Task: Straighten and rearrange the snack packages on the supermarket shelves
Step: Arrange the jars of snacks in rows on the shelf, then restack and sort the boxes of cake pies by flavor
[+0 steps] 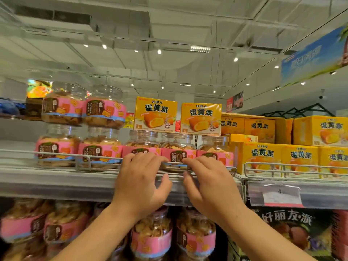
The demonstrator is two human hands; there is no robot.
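You are squaring the middle jar point(178, 152); your left hand point(140, 182) and right hand point(209, 185), fingers relaxed, touch its sides. Next, turn its label forward.

Top shelf point(56, 182) has a wire rail along the front, with clear cookie jars point(101, 153) wearing pink labels lined up on the left and yellow snack boxes point(262, 157) on the right. More jars point(195, 236) sit on the shelf below.

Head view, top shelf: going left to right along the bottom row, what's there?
Jar under a stacked jar → second jar under a stack → jar behind the left hand → jar between both hands → jar behind the right hand → yellow boxes.
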